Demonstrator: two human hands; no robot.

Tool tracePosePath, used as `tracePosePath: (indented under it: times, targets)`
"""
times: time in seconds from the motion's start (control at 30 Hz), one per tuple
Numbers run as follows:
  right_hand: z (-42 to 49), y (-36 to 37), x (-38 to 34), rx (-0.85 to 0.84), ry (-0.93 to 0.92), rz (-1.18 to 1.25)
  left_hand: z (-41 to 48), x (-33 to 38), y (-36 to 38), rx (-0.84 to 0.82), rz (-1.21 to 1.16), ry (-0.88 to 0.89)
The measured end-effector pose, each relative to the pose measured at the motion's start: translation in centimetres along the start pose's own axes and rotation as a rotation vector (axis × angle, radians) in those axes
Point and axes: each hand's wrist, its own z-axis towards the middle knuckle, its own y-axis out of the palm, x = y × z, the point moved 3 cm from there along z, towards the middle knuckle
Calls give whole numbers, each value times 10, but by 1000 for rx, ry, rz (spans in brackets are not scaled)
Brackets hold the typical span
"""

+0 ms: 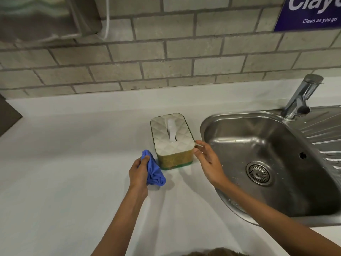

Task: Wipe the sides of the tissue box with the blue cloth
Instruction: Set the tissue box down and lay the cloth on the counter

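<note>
Kitchen: steel sink, tap, white counter, tiled wall.

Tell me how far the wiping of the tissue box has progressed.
Done: the left hand has the blue cloth bunched up. In hand: the right hand fingers reach the tissue box at its near right corner, as if to steady it. Left: the cloth hangs beside the box, so wiping the sides remains.

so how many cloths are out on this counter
1: the blue cloth, bunched in the left hand just left of the tissue box. The hanging fabric top left is too blurred to tell.
</note>
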Motion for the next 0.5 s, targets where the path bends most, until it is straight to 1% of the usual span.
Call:
tracePosePath:
  times: [0.1, 0.33, 0.5]
  targets:
    - [-7, 7, 1, -14, -3, 4, -5, -3, -2, 2, -9, -7]
    - [-12, 17, -6, -69, -4, 42, 0, 12, -3, 21, -20, 71]
    - [-4, 11, -10, -113, -23, 13, 9, 17, -5, 21, -37, 60]
